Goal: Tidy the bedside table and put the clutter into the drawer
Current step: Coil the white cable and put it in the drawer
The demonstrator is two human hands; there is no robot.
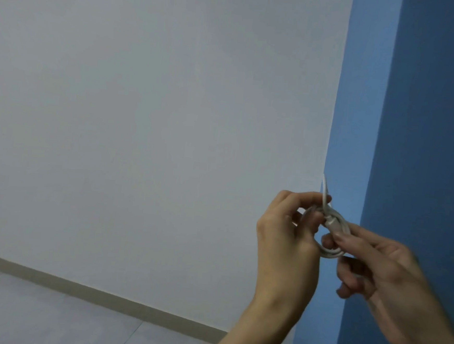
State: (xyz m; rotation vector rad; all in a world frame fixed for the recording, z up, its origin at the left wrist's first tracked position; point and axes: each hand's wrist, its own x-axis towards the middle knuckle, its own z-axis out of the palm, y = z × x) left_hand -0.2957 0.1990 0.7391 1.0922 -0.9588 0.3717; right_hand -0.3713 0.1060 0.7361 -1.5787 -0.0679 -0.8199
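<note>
A white cable [333,234], wound into a small coil, is held up in the air between both hands. My left hand [287,239] pinches the coil's left side, fingers curled around it. From the right, my right hand [376,267] grips the coil with thumb and forefinger near a plug end. One loose end of the cable sticks up above the coil. The bedside table and the drawer are out of view.
A pale grey wall [157,112] fills the left and centre. A blue wall [413,132] rises on the right. A beige skirting board [102,296] runs along the grey tiled floor [45,320] at the lower left.
</note>
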